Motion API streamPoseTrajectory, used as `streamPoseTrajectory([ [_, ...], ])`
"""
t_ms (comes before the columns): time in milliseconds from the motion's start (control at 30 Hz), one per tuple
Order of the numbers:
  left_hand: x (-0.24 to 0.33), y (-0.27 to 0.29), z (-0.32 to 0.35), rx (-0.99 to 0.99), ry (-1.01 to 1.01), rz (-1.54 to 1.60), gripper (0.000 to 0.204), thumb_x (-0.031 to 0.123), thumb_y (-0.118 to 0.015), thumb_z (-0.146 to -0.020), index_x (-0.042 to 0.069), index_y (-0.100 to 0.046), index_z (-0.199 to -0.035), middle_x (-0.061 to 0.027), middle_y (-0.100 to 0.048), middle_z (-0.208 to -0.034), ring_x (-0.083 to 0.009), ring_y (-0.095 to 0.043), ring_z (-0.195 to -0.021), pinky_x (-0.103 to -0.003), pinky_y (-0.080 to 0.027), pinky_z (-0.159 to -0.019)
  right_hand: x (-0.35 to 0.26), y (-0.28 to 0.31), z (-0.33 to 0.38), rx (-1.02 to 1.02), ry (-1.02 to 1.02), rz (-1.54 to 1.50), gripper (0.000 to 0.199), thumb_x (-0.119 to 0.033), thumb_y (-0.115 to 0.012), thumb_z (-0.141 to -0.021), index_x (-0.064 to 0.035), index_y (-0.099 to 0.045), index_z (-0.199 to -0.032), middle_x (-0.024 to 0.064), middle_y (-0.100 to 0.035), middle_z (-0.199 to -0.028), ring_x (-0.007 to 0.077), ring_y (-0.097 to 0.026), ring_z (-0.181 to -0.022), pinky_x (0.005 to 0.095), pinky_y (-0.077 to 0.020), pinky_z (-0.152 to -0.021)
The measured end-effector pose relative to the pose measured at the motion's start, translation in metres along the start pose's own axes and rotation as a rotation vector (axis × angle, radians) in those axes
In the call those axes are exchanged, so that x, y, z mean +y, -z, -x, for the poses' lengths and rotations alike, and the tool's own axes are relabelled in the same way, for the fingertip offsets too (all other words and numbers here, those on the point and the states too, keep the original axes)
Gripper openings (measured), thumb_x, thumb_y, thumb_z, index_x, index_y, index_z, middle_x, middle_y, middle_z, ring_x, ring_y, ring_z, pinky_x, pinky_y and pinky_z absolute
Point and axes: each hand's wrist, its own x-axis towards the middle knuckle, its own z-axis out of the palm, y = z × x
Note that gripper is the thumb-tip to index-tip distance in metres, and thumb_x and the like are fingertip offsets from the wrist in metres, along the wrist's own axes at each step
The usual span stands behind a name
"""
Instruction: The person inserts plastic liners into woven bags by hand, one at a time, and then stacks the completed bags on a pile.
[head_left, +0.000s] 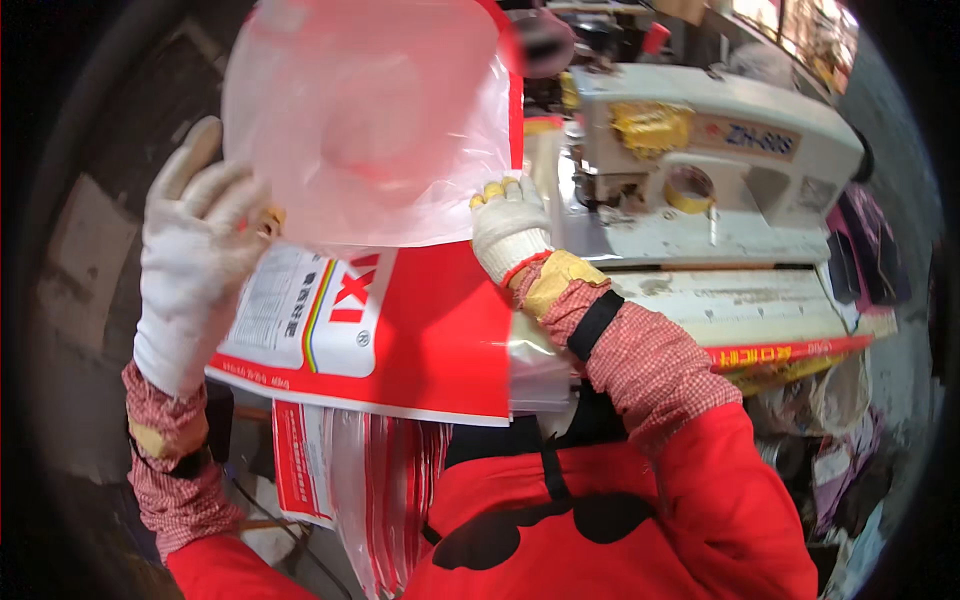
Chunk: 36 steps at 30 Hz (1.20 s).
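Observation:
A translucent whitish plastic bag (370, 130) with a red strip along its right side is raised over the work area, smeared by motion. My right hand (512, 225), in a white knit glove with yellowed fingertips, grips its lower right corner. Beside the bag's left edge my left hand (200, 260), in a white glove, has its fingers apart and holds nothing I can see. Below both hands lies a red and white printed plastic sack (440, 330) with a rainbow stripe. Clear film shows at its right edge.
A white industrial sewing machine (720, 150) stands at the right, with a roll of tape (690, 188) on it. Its pale bed (740, 300) extends toward me. A stack of folded red and white sacks (370, 480) hangs at the lower left. Cluttered items (845, 420) sit at the far right.

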Motion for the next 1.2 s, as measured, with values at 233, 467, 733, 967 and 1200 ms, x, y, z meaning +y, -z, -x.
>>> streamPoseTrajectory([
  [233,0.04,-0.036,0.127,0.452,0.799,0.201,0.052,0.008,-0.062,-0.077,0.005,-0.043,-0.125,-0.0172,-0.04,-0.129,-0.029,-0.044,-0.116,-0.036,-0.033,-0.098,-0.137,0.061,0.007,-1.13,-0.116,-1.387,0.031,-0.03,-0.05,-0.085,-0.0006,-0.061,-0.089,0.0174,-0.064,-0.086,0.0319,-0.063,-0.079,0.0421,-0.0509,-0.056],
  [467,0.167,-0.04,0.205,0.923,1.909,2.359,0.057,0.047,-0.045,-0.087,0.005,-0.04,-0.124,-0.0081,-0.053,-0.113,-0.0172,-0.052,-0.1,-0.032,-0.043,-0.09,-0.198,0.053,0.17,-1.613,0.373,-2.102,0.04,-0.032,-0.045,-0.091,0.0032,-0.049,-0.11,0.0178,-0.06,-0.101,0.0231,-0.06,-0.084,0.0297,-0.0492,-0.076],
  [733,0.226,-0.043,0.257,0.244,1.801,1.94,0.036,0.027,-0.049,-0.088,-0.005,-0.057,-0.102,-0.008,-0.062,-0.091,-0.0131,-0.059,-0.079,-0.025,-0.047,-0.07,-0.022,0.045,0.219,-1.465,-0.237,-2.211,0.056,-0.035,-0.046,-0.088,-0.0026,-0.031,-0.131,0.0172,-0.038,-0.131,0.0325,-0.041,-0.118,0.0439,-0.0359,-0.097],
  [967,0.183,0.01,0.307,0.178,1.844,1.534,0.032,0.024,-0.05,-0.086,-0.006,-0.06,-0.086,-0.0054,-0.063,-0.076,-0.0102,-0.058,-0.067,-0.025,-0.046,-0.061,0.012,0.068,0.177,-0.587,-0.36,-2.488,0.073,-0.058,-0.034,-0.085,0.0003,-0.033,-0.129,0.0201,-0.039,-0.129,0.0341,-0.042,-0.115,0.0491,-0.028,-0.1],
  [1200,0.2,0.112,0.395,0.184,1.98,1.045,0.037,0.031,-0.048,-0.089,-0.005,-0.058,-0.09,-0.0062,-0.062,-0.08,-0.0122,-0.058,-0.071,-0.025,-0.045,-0.062,-0.099,-0.037,0.096,-0.962,-0.666,-2.362,0.039,-0.035,-0.046,-0.087,-0.0032,-0.051,-0.11,0.014,-0.057,-0.108,0.0293,-0.052,-0.103,0.0411,-0.0389,-0.094],
])
